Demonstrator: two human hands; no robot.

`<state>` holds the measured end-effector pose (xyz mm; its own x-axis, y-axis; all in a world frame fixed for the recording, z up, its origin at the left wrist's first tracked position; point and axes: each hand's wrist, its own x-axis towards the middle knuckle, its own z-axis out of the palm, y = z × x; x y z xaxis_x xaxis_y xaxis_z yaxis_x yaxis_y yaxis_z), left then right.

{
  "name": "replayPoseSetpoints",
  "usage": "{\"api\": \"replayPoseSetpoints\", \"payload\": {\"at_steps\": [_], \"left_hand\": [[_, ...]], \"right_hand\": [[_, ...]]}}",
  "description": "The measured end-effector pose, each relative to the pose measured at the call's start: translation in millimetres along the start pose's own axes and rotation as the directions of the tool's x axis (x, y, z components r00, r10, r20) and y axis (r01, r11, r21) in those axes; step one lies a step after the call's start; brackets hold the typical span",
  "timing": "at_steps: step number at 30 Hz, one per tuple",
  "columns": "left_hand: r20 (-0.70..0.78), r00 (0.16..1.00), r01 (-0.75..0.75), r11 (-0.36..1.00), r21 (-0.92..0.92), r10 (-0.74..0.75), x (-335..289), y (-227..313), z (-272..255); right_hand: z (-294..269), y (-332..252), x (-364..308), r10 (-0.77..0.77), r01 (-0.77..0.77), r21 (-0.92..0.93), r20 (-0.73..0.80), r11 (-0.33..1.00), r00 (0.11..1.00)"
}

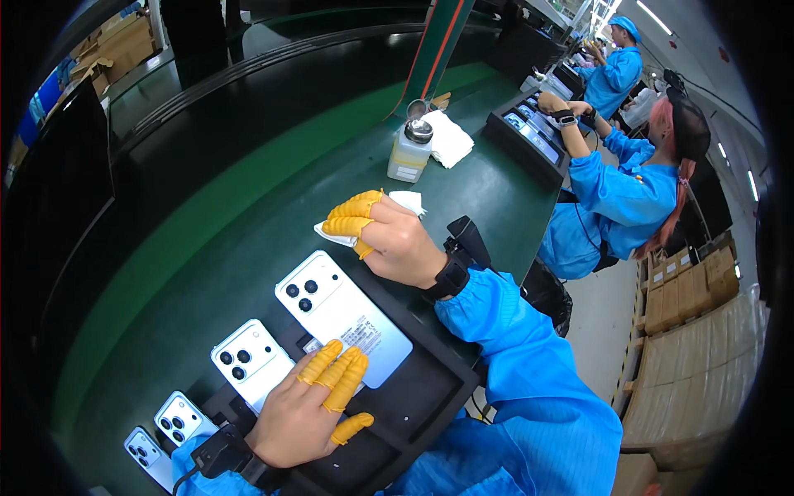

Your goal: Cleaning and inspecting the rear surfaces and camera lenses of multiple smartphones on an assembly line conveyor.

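White cloth (337, 240) is clamped in the fingers of the right hand (404, 241). Left hand (291, 423) touches a phone (343, 312), fingers together, thumb apart.

Free green tabletop (215, 256) left of phones (343, 302), obstacles beyond right hand (393, 236) — bottle (409, 155), white cloth (451, 140)

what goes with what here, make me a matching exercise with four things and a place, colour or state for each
Things:
1. right hand
2. left hand
3. bottle
4. tray

Descriptions:
A. black, with compartments
B. fingers spread over the lower part of a pale phone
C. pale, with a shiny metallic top
D. holding a white wipe

Pairs: 1-D, 2-B, 3-C, 4-A
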<state>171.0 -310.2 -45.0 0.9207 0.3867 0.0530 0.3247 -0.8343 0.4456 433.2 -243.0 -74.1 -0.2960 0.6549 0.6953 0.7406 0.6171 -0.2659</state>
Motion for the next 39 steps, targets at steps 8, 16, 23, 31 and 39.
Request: {"api": "replayPoseSetpoints", "payload": {"at_steps": [8, 16, 23, 31, 39], "left_hand": [[-0.005, 1.0, -0.001, 0.999, -0.036, 0.0, 1.0, 1.2, -7.7], [0.002, 1.0, -0.027, 0.999, -0.048, 0.027, 0.5, -0.2, -6.8], [-0.057, 0.998, -0.011, 0.993, -0.119, 0.004, 5.3, -0.7, 6.8], [-0.108, 0.994, -0.027, 0.992, -0.123, 0.014, 2.4, -2.3, 13.5], [-0.217, 0.969, -0.147, 0.982, -0.117, 0.119, 1.3, 1.1, 18.3]], "right_hand": [[-0.4, 4.8, 0.5, 0.007, -0.007, 0.0, -0.008, 1.0, 1.0], [-3.9, 2.7, -1.0, 0.008, -0.008, -0.003, 0.014, 1.0, 1.0], [-7.0, 5.8, -2.2, 0.009, -0.009, 0.001, 0.021, 1.0, 1.0], [-17.5, -20.5, 17.4, -0.105, 0.111, -0.071, 0.081, 0.991, 0.991], [-2.7, -50.0, 22.2, -0.383, 0.383, 0.049, 0.247, 0.922, 0.89]]}}
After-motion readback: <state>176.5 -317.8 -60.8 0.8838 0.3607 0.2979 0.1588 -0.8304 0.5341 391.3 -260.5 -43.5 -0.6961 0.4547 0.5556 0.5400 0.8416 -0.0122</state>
